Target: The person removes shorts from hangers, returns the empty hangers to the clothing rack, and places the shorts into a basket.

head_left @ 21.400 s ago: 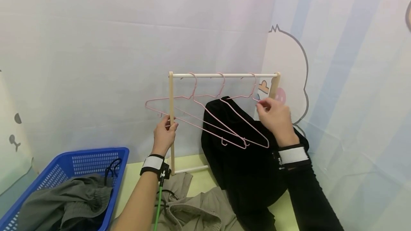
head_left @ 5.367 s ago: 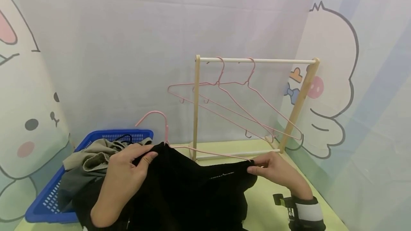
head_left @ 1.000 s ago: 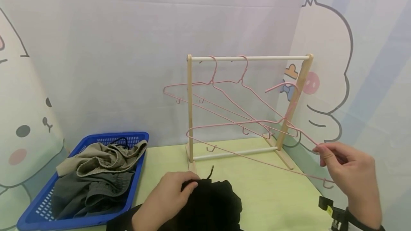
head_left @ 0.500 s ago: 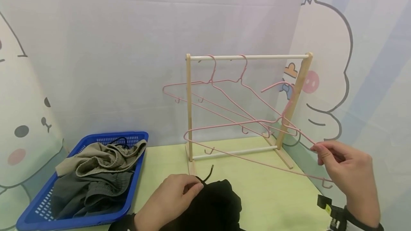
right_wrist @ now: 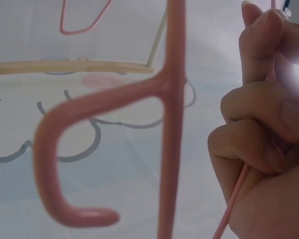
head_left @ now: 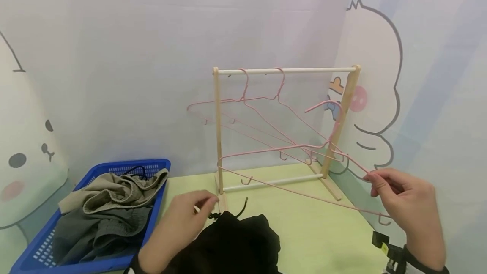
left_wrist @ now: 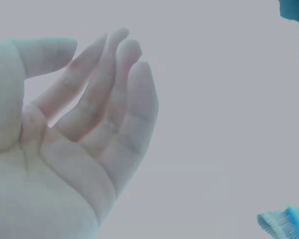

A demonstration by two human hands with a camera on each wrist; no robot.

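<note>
Your right hand [head_left: 409, 210] is off to the right of the table, its fingers curled around the wire of a pink hanger [head_left: 300, 172] near one shoulder end. The right wrist view shows the same grip close up, fingers [right_wrist: 261, 104] wrapped round the thin pink wire. The hanger hangs free in the air, tilted, with its hook pointing up toward the right post of the clothes rack [head_left: 285, 71]. It is not on the rail.

Your left hand [head_left: 179, 227] hovers just above a black garment [head_left: 236, 244] that lies bunched on the green table [head_left: 323, 227] in front of you. The wrist view shows its fingers relaxed, slightly bent, holding nothing. A black drawstring [head_left: 241, 212] trails from the garment's top edge, just beside your fingertips.

Two other pink hangers [head_left: 262, 109] hang bare on the rack's rail. A blue basket [head_left: 114, 168] at the left holds crumpled grey and khaki clothes [head_left: 110, 202].

As things lie, the black garment is off any hanger and still on the table, outside the basket. The loose hanger appears to need putting back on the rail.
</note>
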